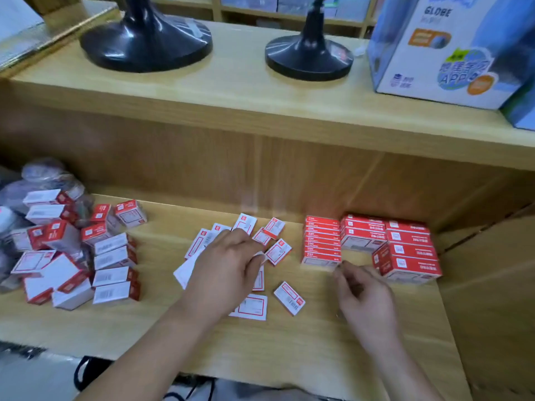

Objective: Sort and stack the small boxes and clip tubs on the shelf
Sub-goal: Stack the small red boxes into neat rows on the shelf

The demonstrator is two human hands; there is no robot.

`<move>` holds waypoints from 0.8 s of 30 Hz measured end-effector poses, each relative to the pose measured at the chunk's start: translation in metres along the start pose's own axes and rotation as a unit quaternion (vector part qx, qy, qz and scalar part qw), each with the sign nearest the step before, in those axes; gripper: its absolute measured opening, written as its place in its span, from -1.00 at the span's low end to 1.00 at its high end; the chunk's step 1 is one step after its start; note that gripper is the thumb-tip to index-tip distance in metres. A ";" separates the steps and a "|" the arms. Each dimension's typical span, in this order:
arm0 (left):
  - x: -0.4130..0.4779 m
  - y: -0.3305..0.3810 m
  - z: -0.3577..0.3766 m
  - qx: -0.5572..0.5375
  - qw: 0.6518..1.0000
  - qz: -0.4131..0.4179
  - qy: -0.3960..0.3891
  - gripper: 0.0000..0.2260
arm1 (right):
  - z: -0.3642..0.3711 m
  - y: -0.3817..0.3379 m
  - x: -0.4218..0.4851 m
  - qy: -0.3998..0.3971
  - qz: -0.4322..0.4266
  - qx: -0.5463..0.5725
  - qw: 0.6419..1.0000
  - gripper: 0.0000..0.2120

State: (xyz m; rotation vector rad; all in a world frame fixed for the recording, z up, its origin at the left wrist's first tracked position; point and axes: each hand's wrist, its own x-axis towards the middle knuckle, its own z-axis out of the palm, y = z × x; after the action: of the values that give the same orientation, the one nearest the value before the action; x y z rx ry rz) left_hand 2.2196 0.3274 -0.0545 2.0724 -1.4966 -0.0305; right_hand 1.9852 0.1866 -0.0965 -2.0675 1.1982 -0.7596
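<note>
Left hand (228, 264) bare, right hand (364, 296) bare, left forearm (150, 342) and right forearm (405, 369) uncovered down to the frame's lower edge, short pale nail (262, 257) on one left fingertip, right fingers motion-blurred, detail unreadable

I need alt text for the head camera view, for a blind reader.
A person's left hand rests on small red-and-white boxes scattered on a wooden shelf; the right hand hovers beside neat stacks. A loose pile lies left.

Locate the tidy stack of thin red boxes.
Head view, right of centre on the lower shelf: the tidy stack stands left of the larger red boxes, just beyond the right hand.
</note>
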 end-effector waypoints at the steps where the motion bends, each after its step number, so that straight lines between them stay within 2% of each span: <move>1: -0.010 -0.007 -0.011 -0.013 1.000 -0.022 0.006 -0.85 | -0.001 -0.006 -0.005 0.018 -0.010 -0.003 1.000 -0.82; 3: -0.032 -0.017 -0.025 -0.035 0.997 -0.063 0.013 -0.88 | 0.003 -0.025 -0.016 0.010 -0.044 0.010 0.999 -0.86; 5: -0.052 -0.021 -0.029 -0.040 0.996 -0.082 -0.016 -0.87 | 0.016 -0.044 -0.026 -0.064 -0.077 -0.001 0.995 -0.92; 8: -0.079 -0.021 -0.023 -0.043 0.995 -0.076 -0.054 -0.82 | 0.036 -0.054 -0.038 -0.159 -0.100 -0.125 0.974 -0.78; 10: -0.092 -0.022 -0.020 -0.039 0.994 -0.083 -0.059 -0.69 | 0.042 -0.057 -0.043 -0.158 -0.103 -0.179 0.966 -0.71; 13: -0.097 -0.022 -0.020 -0.037 0.994 -0.091 -0.041 -0.66 | 0.040 -0.059 -0.043 -0.128 -0.091 -0.171 0.973 -0.78; 18: -0.087 -0.020 -0.017 -0.002 0.994 -0.081 -0.080 -0.51 | 0.036 -0.065 -0.044 -0.191 -0.066 -0.137 0.970 -0.76; 22: -0.086 -0.022 -0.015 0.011 0.995 -0.060 -0.085 -0.57 | 0.027 -0.070 -0.046 -0.246 -0.032 -0.134 0.959 -0.73; 24: -0.087 -0.022 -0.020 -0.008 0.995 -0.065 -0.073 -0.59 | 0.023 -0.076 -0.046 -0.247 -0.017 -0.108 0.963 -0.76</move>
State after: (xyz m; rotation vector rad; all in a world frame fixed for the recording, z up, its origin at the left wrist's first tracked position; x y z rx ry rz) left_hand 2.2134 0.4169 -0.0751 2.1927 -1.4369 -0.2467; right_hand 2.0233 0.2632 -0.0621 -2.2752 0.9915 -0.1038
